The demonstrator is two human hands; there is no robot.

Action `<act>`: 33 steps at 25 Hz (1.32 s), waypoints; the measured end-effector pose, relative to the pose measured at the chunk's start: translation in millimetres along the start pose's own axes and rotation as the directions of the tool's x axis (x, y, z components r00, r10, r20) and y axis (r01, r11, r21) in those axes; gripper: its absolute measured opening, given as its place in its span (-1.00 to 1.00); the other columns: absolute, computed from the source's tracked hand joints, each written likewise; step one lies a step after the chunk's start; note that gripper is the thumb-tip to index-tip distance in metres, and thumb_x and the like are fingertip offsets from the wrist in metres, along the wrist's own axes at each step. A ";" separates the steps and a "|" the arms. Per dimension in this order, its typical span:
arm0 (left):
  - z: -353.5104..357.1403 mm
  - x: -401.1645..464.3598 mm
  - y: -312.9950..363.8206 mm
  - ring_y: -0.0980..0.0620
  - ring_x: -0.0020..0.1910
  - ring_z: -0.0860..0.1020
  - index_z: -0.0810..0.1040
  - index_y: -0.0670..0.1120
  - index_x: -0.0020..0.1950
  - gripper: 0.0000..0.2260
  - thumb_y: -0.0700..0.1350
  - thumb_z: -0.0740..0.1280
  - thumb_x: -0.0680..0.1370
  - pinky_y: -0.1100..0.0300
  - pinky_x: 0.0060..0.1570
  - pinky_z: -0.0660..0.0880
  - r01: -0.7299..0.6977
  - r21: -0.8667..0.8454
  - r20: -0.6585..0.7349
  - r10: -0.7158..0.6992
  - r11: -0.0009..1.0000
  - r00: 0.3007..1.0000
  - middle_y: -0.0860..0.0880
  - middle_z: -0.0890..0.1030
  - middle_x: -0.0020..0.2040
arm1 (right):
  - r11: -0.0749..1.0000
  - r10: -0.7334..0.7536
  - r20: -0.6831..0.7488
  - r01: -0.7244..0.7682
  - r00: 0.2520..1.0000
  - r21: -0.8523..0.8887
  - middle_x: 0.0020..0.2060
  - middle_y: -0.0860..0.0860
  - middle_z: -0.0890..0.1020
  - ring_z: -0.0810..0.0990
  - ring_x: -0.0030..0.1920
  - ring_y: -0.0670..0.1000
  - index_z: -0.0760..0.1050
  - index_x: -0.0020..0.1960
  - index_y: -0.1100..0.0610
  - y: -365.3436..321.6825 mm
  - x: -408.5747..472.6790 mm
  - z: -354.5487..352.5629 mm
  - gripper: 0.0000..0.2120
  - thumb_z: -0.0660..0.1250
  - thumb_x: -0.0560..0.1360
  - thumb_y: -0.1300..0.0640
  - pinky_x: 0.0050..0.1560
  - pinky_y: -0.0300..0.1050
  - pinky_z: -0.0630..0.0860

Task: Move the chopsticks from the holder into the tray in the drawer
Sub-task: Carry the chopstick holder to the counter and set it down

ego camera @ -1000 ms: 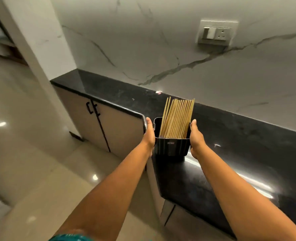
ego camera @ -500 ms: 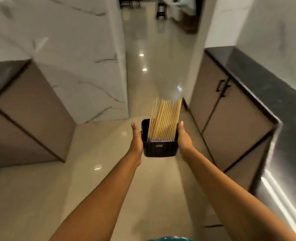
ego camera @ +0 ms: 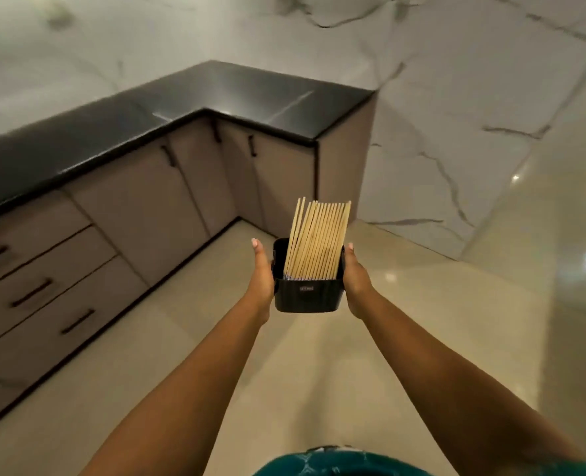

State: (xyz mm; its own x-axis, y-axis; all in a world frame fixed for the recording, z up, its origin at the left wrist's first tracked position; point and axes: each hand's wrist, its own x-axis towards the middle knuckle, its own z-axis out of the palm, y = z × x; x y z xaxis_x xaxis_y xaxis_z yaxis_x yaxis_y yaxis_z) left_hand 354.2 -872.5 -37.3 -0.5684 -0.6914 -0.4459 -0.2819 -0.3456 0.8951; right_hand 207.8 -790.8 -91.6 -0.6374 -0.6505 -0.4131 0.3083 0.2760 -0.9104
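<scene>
A black rectangular holder (ego camera: 307, 294) is carried in the air in front of me, above the floor. Several pale wooden chopsticks (ego camera: 319, 240) stand upright in it, leaning slightly right. My left hand (ego camera: 261, 274) presses flat against the holder's left side, and my right hand (ego camera: 355, 278) presses against its right side. Three closed drawers (ego camera: 40, 280) with dark handles sit at the left under the counter. No tray is in sight.
An L-shaped black countertop (ego camera: 154, 121) runs over beige cabinets (ego camera: 195, 187) at the left and back. White marble walls (ego camera: 456, 115) stand behind and to the right. Glossy cream floor (ego camera: 319, 355) stretches under my arms.
I have lifted the holder off the counter on the far side and turned around with it. The view now faces the cabinet corner with the drawers; both hands still grip the holder.
</scene>
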 end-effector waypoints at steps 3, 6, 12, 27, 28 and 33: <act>-107.0 8.8 5.8 -0.09 0.44 0.31 0.44 -0.03 0.37 -0.18 0.42 -0.28 0.47 -0.06 0.42 0.11 -0.016 -0.065 -0.155 0.005 0.998 0.988 -0.11 0.43 0.42 | 0.998 -0.027 0.158 0.034 0.987 -0.044 -0.01 -0.07 0.61 0.50 0.11 -0.02 0.55 -0.02 -0.10 -11.6 20.6 116.0 -0.51 -0.10 0.58 -0.30 0.14 -0.07 0.34; -195.4 10.3 6.8 -0.12 0.46 0.28 0.40 -0.04 0.40 -0.18 0.42 -0.28 0.47 -0.11 0.44 0.07 -0.025 -0.121 -0.306 -0.014 0.992 0.952 -0.12 0.41 0.43 | 0.988 -0.026 0.323 0.073 0.946 -0.136 0.08 -0.03 0.59 0.45 0.13 -0.03 0.54 0.09 -0.10 -18.6 36.9 216.3 -0.48 -0.14 0.59 -0.29 0.19 -0.07 0.27; -351.8 33.9 22.0 -0.16 0.41 0.34 0.49 0.00 0.23 -0.22 0.44 -0.26 0.46 -0.14 0.42 0.14 -0.111 -0.217 -0.536 -0.024 0.970 0.844 -0.17 0.46 0.38 | 0.971 -0.018 0.569 0.151 0.822 -0.187 -0.08 -0.16 0.59 0.48 0.01 -0.10 0.55 -0.06 -0.14 -42.3 77.3 406.8 -0.51 -0.13 0.60 -0.26 0.16 -0.07 0.28; -671.4 96.9 96.7 -0.13 0.45 0.28 0.22 -0.03 0.50 -0.16 0.48 -0.18 0.43 -0.14 0.46 0.12 -0.306 -0.279 -0.839 -0.076 0.910 0.539 -0.15 0.35 0.46 | 0.947 0.050 0.879 0.256 0.474 -0.192 -0.11 -0.13 0.66 0.57 -0.02 -0.13 0.58 -0.06 -0.12 -129.4 151.4 797.9 -0.51 -0.09 0.60 -0.26 -0.10 -0.16 0.40; -694.9 104.3 102.9 -0.12 0.44 0.29 0.27 -0.02 0.48 -0.17 0.49 -0.17 0.43 -0.15 0.46 0.13 -0.320 -0.266 -0.847 -0.061 0.909 0.529 -0.15 0.37 0.45 | 0.946 0.037 0.882 0.269 0.469 -0.182 -0.10 -0.14 0.66 0.57 -0.01 -0.13 0.58 -0.06 -0.13 -133.4 155.2 822.0 -0.51 -0.10 0.60 -0.26 -0.06 -0.15 0.40; -815.0 145.0 128.9 -0.10 0.37 0.39 0.33 -0.02 0.44 -0.16 0.51 -0.14 0.40 -0.13 0.39 0.23 -0.375 -0.215 -0.851 0.015 0.902 0.525 -0.07 0.52 0.30 | 0.958 -0.004 0.867 0.251 0.499 -0.140 0.01 -0.07 0.67 0.58 0.14 -0.02 0.59 -0.01 -0.12 -148.0 179.6 938.4 -0.51 -0.08 0.59 -0.27 0.19 -0.01 0.44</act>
State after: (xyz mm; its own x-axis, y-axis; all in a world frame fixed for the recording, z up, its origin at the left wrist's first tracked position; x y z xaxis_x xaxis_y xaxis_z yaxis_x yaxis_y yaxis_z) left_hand 865.4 -1534.4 12.2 0.3550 -0.9081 -0.2220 0.1251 -0.1891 0.9740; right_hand 710.4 -1612.5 -7.9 0.2925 -0.9390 -0.1810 0.0369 0.2003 -0.9790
